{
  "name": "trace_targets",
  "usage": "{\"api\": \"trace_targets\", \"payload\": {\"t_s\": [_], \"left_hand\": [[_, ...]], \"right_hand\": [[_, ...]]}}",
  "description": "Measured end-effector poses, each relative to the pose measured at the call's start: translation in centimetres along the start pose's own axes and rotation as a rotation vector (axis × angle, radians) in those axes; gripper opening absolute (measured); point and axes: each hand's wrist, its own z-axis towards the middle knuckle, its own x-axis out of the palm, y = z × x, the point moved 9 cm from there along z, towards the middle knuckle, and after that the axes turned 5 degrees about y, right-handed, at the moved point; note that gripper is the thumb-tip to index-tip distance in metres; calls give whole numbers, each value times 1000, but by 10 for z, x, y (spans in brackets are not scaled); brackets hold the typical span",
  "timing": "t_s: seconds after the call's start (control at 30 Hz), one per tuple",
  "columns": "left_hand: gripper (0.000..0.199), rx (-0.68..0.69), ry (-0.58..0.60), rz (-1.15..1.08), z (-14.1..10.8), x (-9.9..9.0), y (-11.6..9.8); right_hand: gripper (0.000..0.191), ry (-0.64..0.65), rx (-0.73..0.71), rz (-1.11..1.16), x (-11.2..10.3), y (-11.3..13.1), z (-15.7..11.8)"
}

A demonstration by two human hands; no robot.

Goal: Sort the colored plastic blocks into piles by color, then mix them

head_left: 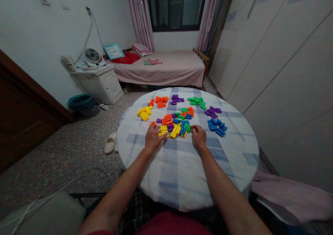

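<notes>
Both bare hands lie on the round table (182, 183), which is covered with a white cloth with blue checks (169, 172). The left hand (154, 138) is half open, with its fingers (159, 132) spread and pressed down at the edge of a heap of coloured plastic pieces (173, 124). The fingertips touch a small group of yellow pieces (163, 130), and one orange piece (152, 124) lies just beyond the hand. I cannot tell if this hand really has hold of a piece (the fingers cover that place).

The right hand (199, 137) is more closed, with its fingers curved down. Its fingertips (193, 128) are at a green piece (190, 131), at the right edge of the same heap, but I cannot tell if they pinch it. Blue pieces (185, 127) lie just beyond these fingertips, and between the two hands there are yellow pieces (175, 132).

Farther ahead of the hands, more pieces lie in groups of one colour: blue pieces (215, 126) to the right of the right hand, and purple pieces (212, 112) beyond those. Beyond the left hand are yellow pieces (144, 113) and orange pieces (161, 101).

Left of the left hand, on the floor beside the table, there are white slippers (110, 144) (only partly seen). Far ahead stands a bed with a pink sheet (161, 72).
</notes>
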Motion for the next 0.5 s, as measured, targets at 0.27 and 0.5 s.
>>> {"api": "trace_targets", "payload": {"t_s": [0.27,0.5], "left_hand": [[48,-45,172,158,-15,5,0],[38,81,251,208,-9,19,-26]], "right_hand": [[37,-2,0,-21,-1,-1,2],[37,-2,10,-23,-2,1,1]]}}
